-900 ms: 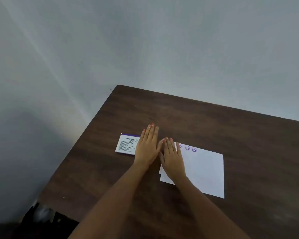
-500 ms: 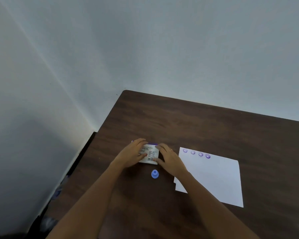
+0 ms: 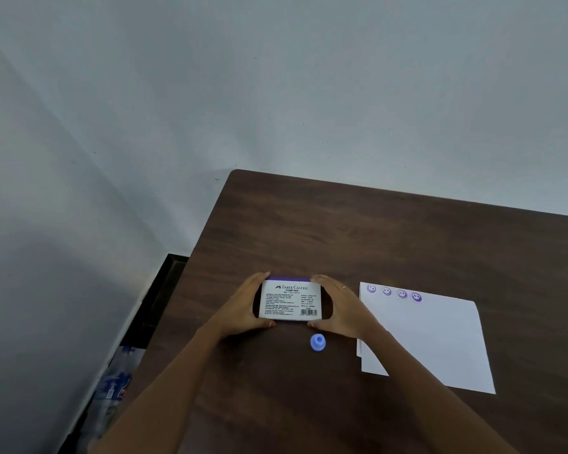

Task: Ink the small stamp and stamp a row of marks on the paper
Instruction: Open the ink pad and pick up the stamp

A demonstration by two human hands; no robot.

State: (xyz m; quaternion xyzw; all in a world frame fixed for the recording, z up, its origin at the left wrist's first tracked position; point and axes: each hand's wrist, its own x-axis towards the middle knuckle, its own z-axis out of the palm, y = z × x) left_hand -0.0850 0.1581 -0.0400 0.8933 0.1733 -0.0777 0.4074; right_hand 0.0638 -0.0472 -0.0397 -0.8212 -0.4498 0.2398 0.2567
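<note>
On the dark wooden table (image 3: 407, 244), both hands hold the stamp pad box (image 3: 290, 300) near the left edge. The left hand (image 3: 243, 309) clamps its left end, the right hand (image 3: 338, 306) its right end, fingers curled around the far side. The small print on the box label is too fine to read. The small blue stamp (image 3: 317, 342) stands free just in front of the box. The paper (image 3: 440, 339) lies to the right; the right forearm covers its near-left corner. Four purple marks (image 3: 394, 293) run along its far edge.
</note>
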